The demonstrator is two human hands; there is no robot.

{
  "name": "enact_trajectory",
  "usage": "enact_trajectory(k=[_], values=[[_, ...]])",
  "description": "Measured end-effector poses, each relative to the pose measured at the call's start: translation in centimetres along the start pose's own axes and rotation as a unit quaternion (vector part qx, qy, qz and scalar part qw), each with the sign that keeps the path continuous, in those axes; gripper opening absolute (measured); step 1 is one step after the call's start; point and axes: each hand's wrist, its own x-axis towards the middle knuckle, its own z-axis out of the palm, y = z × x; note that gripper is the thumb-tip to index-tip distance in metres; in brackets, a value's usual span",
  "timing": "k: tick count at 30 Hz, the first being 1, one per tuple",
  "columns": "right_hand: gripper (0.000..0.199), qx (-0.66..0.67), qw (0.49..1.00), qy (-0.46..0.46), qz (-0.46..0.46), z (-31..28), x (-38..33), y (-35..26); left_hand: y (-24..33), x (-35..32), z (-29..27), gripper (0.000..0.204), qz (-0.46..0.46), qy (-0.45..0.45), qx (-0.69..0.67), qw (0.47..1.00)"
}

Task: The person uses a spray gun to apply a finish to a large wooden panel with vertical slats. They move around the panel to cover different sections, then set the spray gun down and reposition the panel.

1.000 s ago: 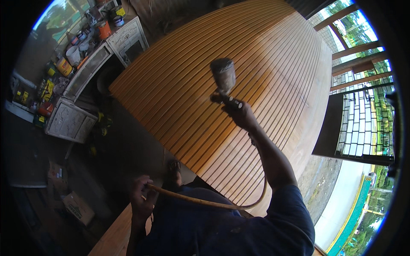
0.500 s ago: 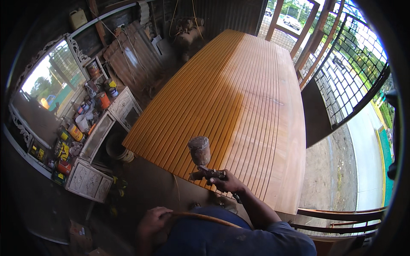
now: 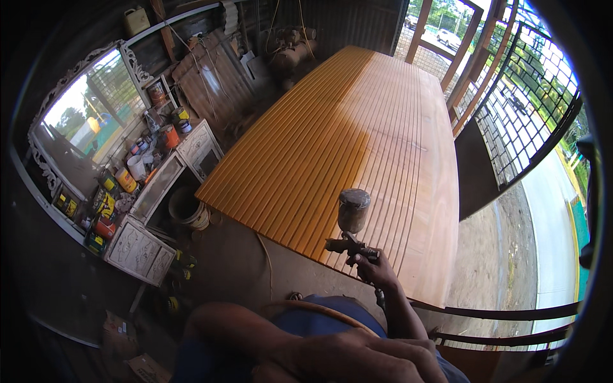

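My right hand is closed round the handle of a spray gun with a dirty metal cup on top. The gun is held over the near edge of a large grooved wooden panel. The panel's left part is coated glossy amber-brown; its right part is pale and bare. My left arm crosses low in front of my body. The left hand lies over my right sleeve, fingers stretched out, the tips partly hidden. A tan hose runs across my blue shirt above that hand.
Paint cans and bottles crowd a carved white dresser with a mirror at left. A bucket stands beside the panel's left corner. A compressor sits at the back. Metal grillwork borders the right; cardboard boxes lie lower left.
My right hand and the spray gun have moved right and slightly up along the panel's near edge. My left hand has left the hose and swung right across my body.
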Motion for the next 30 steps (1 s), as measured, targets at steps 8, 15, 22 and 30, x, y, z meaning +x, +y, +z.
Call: enact_trajectory(k=[8, 15, 22, 30], values=[[0.042, -0.001, 1.000, 0.004, -0.015, -5.8, -3.5, 0.4, -9.8, -0.1, 0.4, 0.081, 0.136, 0.022, 0.022, 0.990], [0.045, 0.024, 1.000, -0.009, 0.000, -12.9, -7.4, 0.9, -15.6, 1.3, -2.3, 0.076, 0.142, -0.026, 0.138, 0.980], [0.046, 0.034, 0.999, -0.010, 0.015, -17.6, -9.0, 1.5, -10.2, -9.5, -6.6, 0.072, -0.364, 0.043, 0.457, 0.810], [0.045, 0.010, 0.998, -0.050, 0.043, -19.2, -7.7, 2.3, -8.6, -32.5, -9.5, 0.053, -0.569, 0.399, 0.528, 0.487]])
